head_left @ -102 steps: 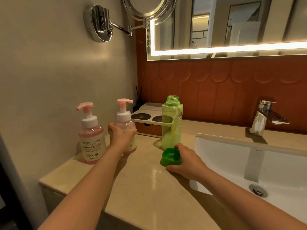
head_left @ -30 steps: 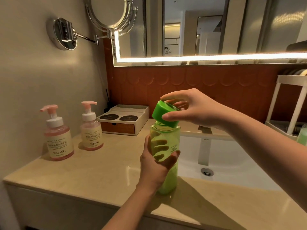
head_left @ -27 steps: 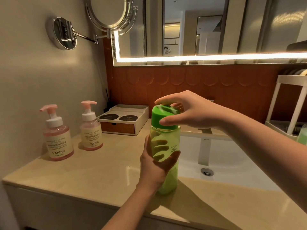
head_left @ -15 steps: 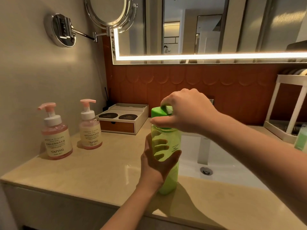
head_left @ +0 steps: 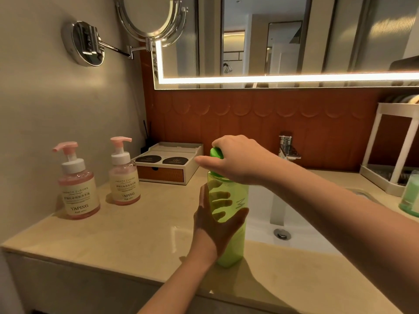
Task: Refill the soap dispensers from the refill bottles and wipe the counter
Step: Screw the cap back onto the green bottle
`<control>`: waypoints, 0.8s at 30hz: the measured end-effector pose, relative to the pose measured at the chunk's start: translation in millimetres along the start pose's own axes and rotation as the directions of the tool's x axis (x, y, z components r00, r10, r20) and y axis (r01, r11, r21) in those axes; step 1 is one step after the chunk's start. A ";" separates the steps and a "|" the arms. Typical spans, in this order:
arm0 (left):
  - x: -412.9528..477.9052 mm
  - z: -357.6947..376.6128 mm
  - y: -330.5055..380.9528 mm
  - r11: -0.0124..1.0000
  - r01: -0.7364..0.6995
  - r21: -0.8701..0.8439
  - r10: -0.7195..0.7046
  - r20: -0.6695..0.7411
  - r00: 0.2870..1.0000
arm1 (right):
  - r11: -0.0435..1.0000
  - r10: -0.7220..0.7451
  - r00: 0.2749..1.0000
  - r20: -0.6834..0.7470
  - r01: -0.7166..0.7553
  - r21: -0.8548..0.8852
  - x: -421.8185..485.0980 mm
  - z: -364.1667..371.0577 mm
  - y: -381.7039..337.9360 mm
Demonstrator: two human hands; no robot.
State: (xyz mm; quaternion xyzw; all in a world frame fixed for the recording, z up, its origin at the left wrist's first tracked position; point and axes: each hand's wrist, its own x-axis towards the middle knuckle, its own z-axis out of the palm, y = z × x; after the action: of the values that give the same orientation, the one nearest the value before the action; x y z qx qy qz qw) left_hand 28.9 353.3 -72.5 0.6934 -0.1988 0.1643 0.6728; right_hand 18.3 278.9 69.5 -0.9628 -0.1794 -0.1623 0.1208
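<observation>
Refill bottle (head_left: 238,196) upright just left of the sink (head_left: 260,225): left hand (head_left: 213,232) wraps its rigid, smooth, likely slippery plastic body at mid-height, the soundest hold, while right hand (head_left: 240,162) clamps the green cap (head_left: 215,152).

- We see the left hand (head_left: 213,232) gripping the green bottle (head_left: 234,248), upright on the worktop (head_left: 136,234) beside the sink (head_left: 299,225).
- The right hand (head_left: 240,159) curls over its green cap (head_left: 215,152), which is perhaps seated.
- Two pink dispensers (head_left: 78,189) (head_left: 124,177) stand left.
</observation>
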 end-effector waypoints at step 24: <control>-0.3 1.7 1.0 1.000 0.004 -0.017 -0.004 0.005 1.000 | 0.956 0.035 0.996 -0.084 -0.058 -0.288 4.3 -8.0 10.3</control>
State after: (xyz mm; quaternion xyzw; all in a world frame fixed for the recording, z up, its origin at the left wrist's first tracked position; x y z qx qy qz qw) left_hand 28.1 351.6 -71.9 0.6886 -0.2006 0.1598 0.6783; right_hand 23.9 268.6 76.7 -0.9669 -0.1262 -0.2214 -0.0109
